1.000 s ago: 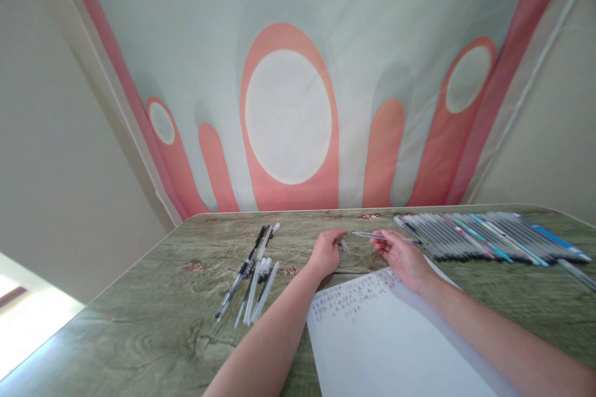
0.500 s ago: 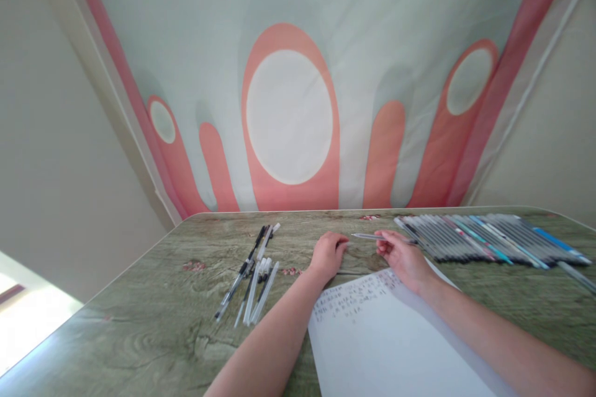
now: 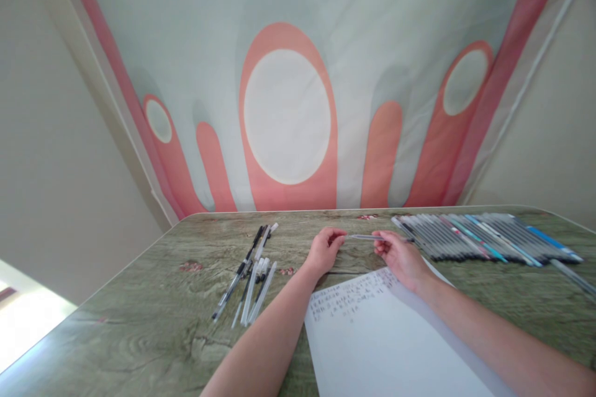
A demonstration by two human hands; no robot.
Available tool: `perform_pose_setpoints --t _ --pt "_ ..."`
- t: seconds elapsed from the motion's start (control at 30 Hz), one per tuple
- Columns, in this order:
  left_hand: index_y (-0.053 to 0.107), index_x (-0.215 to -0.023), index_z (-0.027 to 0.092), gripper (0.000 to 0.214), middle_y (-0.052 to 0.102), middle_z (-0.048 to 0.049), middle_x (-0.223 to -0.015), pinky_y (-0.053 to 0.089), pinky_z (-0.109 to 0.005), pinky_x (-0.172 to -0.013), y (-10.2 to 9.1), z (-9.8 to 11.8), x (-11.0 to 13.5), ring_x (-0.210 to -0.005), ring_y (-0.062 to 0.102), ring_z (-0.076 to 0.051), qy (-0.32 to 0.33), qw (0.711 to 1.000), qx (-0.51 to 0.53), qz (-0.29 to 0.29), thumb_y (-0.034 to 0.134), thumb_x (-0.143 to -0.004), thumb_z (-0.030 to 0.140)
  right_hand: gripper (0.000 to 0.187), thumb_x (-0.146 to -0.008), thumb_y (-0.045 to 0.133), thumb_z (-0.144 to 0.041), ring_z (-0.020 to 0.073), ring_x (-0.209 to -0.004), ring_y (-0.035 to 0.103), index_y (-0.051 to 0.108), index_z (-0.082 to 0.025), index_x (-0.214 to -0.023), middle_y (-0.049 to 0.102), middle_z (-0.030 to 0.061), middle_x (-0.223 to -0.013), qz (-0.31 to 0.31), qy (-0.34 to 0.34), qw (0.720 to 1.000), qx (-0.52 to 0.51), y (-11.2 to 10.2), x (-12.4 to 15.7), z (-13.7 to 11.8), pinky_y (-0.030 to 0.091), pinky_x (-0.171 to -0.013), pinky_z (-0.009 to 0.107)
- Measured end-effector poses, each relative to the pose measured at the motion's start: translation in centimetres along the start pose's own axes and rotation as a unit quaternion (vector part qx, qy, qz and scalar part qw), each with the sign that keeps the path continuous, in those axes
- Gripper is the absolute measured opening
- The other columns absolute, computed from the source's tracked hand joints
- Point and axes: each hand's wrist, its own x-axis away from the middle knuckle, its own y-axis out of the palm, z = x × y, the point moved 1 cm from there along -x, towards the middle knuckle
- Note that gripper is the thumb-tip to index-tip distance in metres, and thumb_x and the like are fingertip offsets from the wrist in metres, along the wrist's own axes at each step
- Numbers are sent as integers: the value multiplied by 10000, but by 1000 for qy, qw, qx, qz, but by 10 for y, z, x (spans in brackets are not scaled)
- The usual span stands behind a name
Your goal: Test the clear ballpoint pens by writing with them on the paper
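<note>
My right hand (image 3: 399, 255) holds a thin clear pen (image 3: 367, 237) level above the green wood-grain table (image 3: 139, 316), its tip pointing left. My left hand (image 3: 325, 249) is lifted just off the table, fingers pinched together right at the pen's tip; whether a small cap is in them I cannot make out. Both hands hover past the far edge of a white sheet of paper (image 3: 395, 347) that has a few lines of small writing at its top.
A loose bunch of black and clear pens (image 3: 251, 276) lies left of my left hand. A long row of several pens (image 3: 475, 237), grey, teal, pink and blue, lies at the right rear. A pink-and-white patterned cloth (image 3: 288, 111) hangs behind the table.
My left hand rose from lying on the table and closed its fingertips at the pen's tip. The small clear piece seen beside that hand earlier is no longer visible. The right hand barely moved.
</note>
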Motion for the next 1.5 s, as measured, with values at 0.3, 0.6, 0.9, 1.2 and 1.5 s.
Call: perform_pose_setpoints --t 0.3,0.6,0.9,1.2,1.5 --pt "630 -892 151 246 620 -39 -752 407 -233 -645 1 8 0 -685 533 -129 -25 996 71 -39 528 -762 333 139 -671 646 -311 111 -575 496 669 -184 -725 594 16 -623 -23 -3 999 31 3 4 -4 433 -550 249" --pt "562 -996 111 458 618 -43 -706 365 -192 -502 11 13 7 -565 503 -93 -59 984 122 -114 662 -644 387 298 -679 650 -356 113 -628 514 660 -173 -914 653 46 -785 -86 -5 989 123 6 12 -4 423 -623 263" --pt "625 -853 122 334 622 -37 -697 362 -197 -519 8 18 7 -568 494 -92 -32 994 78 -74 584 -708 419 374 -771 500 -447 120 -599 503 666 -135 -892 639 76 -739 -110 12 988 105 8 15 -9 405 -591 264" --pt "611 -892 126 427 571 -9 -627 340 -191 -495 6 17 8 -546 461 -87 -42 996 50 -59 638 -634 465 315 -779 515 -419 98 -510 442 615 -157 -921 545 3 -608 -115 -39 963 241 8 19 -4 350 -484 232" --pt "607 -859 150 436 518 9 -623 362 -206 -543 8 19 8 -570 445 -91 -38 998 -49 30 596 -644 530 415 -865 335 -417 121 -549 490 557 -171 -615 570 15 -582 -205 -131 861 446 22 36 -5 381 -572 250"
